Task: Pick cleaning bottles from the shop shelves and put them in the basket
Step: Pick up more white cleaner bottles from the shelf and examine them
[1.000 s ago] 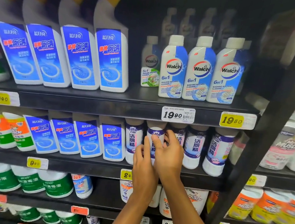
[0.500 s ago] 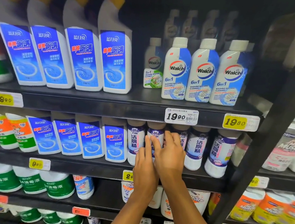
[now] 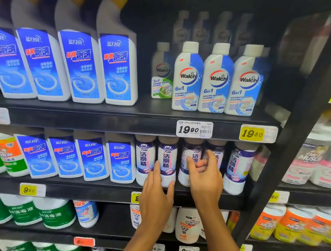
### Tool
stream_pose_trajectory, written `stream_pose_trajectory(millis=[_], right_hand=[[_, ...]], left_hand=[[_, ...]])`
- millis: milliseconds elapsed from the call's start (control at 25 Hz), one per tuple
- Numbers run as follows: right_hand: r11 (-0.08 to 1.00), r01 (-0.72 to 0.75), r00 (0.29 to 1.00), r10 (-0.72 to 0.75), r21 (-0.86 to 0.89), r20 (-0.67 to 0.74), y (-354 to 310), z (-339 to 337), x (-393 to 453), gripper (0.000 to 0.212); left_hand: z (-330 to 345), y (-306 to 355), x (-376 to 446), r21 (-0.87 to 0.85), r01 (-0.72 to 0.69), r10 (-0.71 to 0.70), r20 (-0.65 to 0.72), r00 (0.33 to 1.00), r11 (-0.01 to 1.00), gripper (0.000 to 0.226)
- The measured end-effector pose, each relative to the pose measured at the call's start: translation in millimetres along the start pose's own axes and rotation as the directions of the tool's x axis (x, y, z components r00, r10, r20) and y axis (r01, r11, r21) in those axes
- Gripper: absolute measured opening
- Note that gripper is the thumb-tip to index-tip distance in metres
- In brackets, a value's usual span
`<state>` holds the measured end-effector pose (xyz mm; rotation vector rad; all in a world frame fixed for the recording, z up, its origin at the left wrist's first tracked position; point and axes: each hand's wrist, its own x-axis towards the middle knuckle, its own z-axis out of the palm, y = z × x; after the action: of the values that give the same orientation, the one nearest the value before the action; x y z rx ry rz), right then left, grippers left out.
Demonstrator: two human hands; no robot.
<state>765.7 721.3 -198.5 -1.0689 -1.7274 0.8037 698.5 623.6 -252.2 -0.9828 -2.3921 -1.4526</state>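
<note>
Head view: on the mid shelf (image 3: 95,189), the 2nd purple-white bottle (image 3: 166,161) is gripped w/ left hand (image 3: 157,198) at 6 o'clock, 3rd bottle (image 3: 189,161) is pinched by right hand (image 3: 204,178) at 3 o'clock; contents unseen.

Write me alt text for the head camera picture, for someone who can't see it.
Two bare hands reach to a row of white, purple-labelled bottles on the middle black shop shelf: the left hand grips the second bottle, the right hand reaches around the third bottle. Blue-labelled Walch bottles stand above.
</note>
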Motion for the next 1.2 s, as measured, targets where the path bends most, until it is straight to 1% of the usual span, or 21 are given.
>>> stream_pose_trajectory(millis=[80, 120, 160, 240, 280, 360, 560, 680, 760, 840, 920, 1000, 1080, 1120, 1200], right_hand=[[0.997, -0.004, 1.0, 0.005, -0.075, 0.021, 0, 5, 5, 0.061], [0.994, 0.004, 1.0, -0.002, -0.108, 0.018, -1, 7, 6, 0.057], [0.99, 0.009, 1.0, -0.009, -0.138, 0.001, -3, 8, 7, 0.054], [0.978, 0.009, 0.998, -0.021, -0.207, -0.053, -8, 10, 7, 0.054], [0.972, 0.002, 0.998, -0.018, -0.236, -0.067, -10, 11, 7, 0.056], [0.972, -0.015, 0.998, 0.001, -0.233, -0.064, -11, 11, 8, 0.057], [0.995, -0.035, 0.998, 0.03, -0.09, -0.056, -6, 12, 6, 0.059], [0.999, -0.039, 0.994, 0.04, 0.017, -0.098, -4, 8, -3, 0.059], [0.996, -0.03, 0.994, 0.039, 0.088, -0.105, -4, 5, -8, 0.057], [0.987, -0.032, 0.996, 0.046, 0.156, -0.081, -6, 1, -11, 0.052], [0.983, -0.034, 0.999, 0.04, 0.182, -0.029, -6, -4, -14, 0.047], [0.983, -0.004, 0.999, -0.004, 0.183, 0.039, -4, -15, -11, 0.046], [0.972, 0.04, 0.991, -0.069, 0.231, 0.118, -4, -29, -3, 0.046], [0.962, 0.051, 0.983, -0.095, 0.268, 0.157, -5, -38, 3, 0.042], [0.942, 0.054, 0.958, -0.143, 0.332, 0.249, -13, -55, 15, 0.025]], left_hand=[[3, 2, -6, -0.004, -0.055, 0.055, 0.068, 0.996, 0.998, 0.057], [4, 5, -8, -0.032, -0.075, 0.078, 0.128, 0.989, 0.997, 0.052], [5, 9, -8, -0.078, -0.061, 0.076, 0.207, 0.975, 0.995, 0.049], [7, 14, -1, -0.192, 0.045, 0.035, 0.393, 0.919, 0.98, 0.05], [9, 15, 2, -0.228, 0.095, 0.022, 0.462, 0.886, 0.969, 0.051], [9, 18, 3, -0.246, 0.125, 0.017, 0.504, 0.864, 0.961, 0.054], [9, 18, 2, -0.221, 0.134, -0.018, 0.46, 0.888, 0.966, 0.055], [12, 20, 2, -0.156, 0.124, -0.056, 0.384, 0.922, 0.98, 0.067], [15, 22, 0, -0.162, 0.106, -0.049, 0.323, 0.945, 0.981, 0.063], [18, 31, -2, -0.184, 0.071, -0.014, 0.293, 0.956, 0.98, 0.059], [22, 37, -4, -0.227, 0.051, 0.006, 0.243, 0.97, 0.973, 0.054], [23, 34, -8, -0.236, 0.026, 0.019, 0.188, 0.982, 0.971, 0.049], [20, 27, -14, -0.278, 0.072, -0.018, 0.191, 0.981, 0.958, 0.056], [17, 22, -17, -0.299, 0.1, -0.039, 0.204, 0.978, 0.949, 0.059], [12, 16, -24, -0.293, 0.117, -0.061, 0.196, 0.979, 0.949, 0.058]])
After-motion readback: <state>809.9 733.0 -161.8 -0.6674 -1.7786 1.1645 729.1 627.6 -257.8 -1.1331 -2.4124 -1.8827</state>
